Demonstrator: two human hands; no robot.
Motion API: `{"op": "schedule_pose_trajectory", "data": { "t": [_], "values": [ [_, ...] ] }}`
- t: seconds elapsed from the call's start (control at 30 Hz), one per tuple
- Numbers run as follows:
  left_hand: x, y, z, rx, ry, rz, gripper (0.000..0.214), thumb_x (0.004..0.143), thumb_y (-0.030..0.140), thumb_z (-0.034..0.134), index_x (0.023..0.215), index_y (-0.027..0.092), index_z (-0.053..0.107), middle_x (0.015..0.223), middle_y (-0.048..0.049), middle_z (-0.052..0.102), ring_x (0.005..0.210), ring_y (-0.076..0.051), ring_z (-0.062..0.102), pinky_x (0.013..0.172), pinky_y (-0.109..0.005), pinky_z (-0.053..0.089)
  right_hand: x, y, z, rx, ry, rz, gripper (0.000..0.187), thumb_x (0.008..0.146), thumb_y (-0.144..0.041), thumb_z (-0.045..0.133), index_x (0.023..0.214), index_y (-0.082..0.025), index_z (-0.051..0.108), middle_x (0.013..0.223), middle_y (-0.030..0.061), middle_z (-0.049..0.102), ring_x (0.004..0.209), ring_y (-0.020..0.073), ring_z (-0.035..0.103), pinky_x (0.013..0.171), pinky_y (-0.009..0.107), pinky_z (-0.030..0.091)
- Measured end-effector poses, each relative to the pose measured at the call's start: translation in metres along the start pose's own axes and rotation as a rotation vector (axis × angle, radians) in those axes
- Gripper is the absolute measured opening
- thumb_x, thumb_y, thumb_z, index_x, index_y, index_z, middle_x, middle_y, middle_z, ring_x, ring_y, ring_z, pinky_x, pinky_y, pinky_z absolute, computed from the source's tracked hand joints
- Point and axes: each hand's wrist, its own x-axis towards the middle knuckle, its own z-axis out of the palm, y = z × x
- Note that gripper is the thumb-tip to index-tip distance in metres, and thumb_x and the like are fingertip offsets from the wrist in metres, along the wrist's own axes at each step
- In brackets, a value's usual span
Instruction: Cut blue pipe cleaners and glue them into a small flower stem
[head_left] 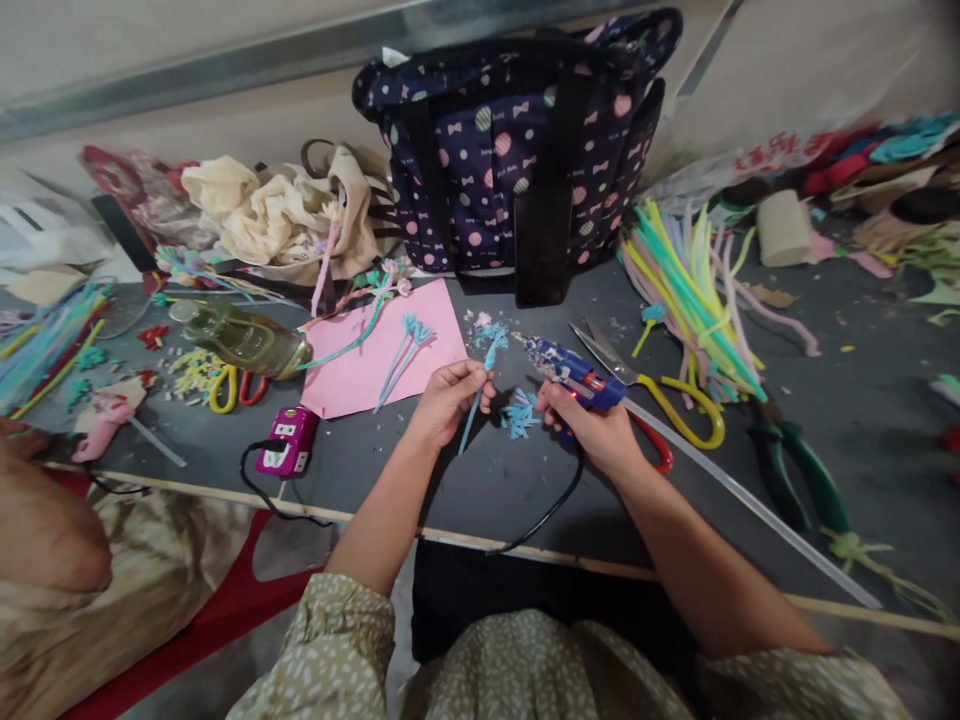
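Observation:
Pinched in my left hand [452, 397] is a blue pipe-cleaner flower [493, 345], its stem pointing down toward me. My right hand [589, 425] grips a blue hot glue gun [574, 372], with a long clear glue stick [750, 495] trailing out of its back. The gun's nozzle points left, a short way from the flower and apart from it. Beneath the nozzle, several short blue pipe-cleaner pieces [519, 415] lie on the table. Two finished-looking blue stems [405, 355] rest on a pink sheet [337, 375] to the left.
Scissors with yellow and red handles [682, 400] and green-handled pliers [795, 470] lie right, near a bundle of pipe cleaners [697, 300]. A patterned bag [480, 150] and a phone [541, 250] stand behind. Left are a bottle [240, 338], a purple power socket [289, 440] and another person's arm [49, 515].

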Motion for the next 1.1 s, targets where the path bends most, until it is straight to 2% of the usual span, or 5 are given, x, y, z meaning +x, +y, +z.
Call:
{"op": "schedule_pose_trajectory", "data": {
  "t": [0.3, 0.6, 1.1],
  "values": [
    [0.0009, 0.0013, 0.0005, -0.037, 0.050, -0.013, 0.033, 0.064, 0.036, 0.082, 0.077, 0.013, 0.064, 0.068, 0.0004, 0.062, 0.054, -0.007, 0.055, 0.050, -0.020, 0.046, -0.0021, 0.0033, 0.0021, 0.008, -0.050, 0.006, 0.033, 0.076, -0.053, 0.070, 0.076, -0.020, 0.065, 0.066, 0.0017, 0.065, 0.051, 0.0119, 0.052, 0.049, 0.027, 0.043],
    [0.0006, -0.0024, -0.0013, -0.085, 0.008, 0.003, 0.030, 0.068, 0.035, 0.081, 0.077, 0.011, 0.065, 0.062, 0.0013, 0.059, 0.052, -0.007, 0.053, 0.051, -0.020, 0.046, -0.0062, 0.0026, 0.0015, -0.052, -0.106, -0.002, 0.034, 0.078, -0.051, 0.069, 0.074, -0.018, 0.064, 0.064, 0.0016, 0.066, 0.047, 0.0093, 0.052, 0.044, 0.022, 0.040],
    [-0.0011, -0.0028, -0.0018, -0.090, -0.030, -0.006, 0.031, 0.068, 0.036, 0.081, 0.077, 0.011, 0.067, 0.064, -0.0001, 0.060, 0.052, -0.007, 0.053, 0.050, -0.019, 0.044, -0.0064, 0.0089, 0.0053, 0.021, 0.010, 0.059, 0.036, 0.066, -0.050, 0.078, 0.067, -0.017, 0.065, 0.053, -0.0008, 0.060, 0.042, 0.0090, 0.051, 0.041, 0.021, 0.043]
  ]
}}
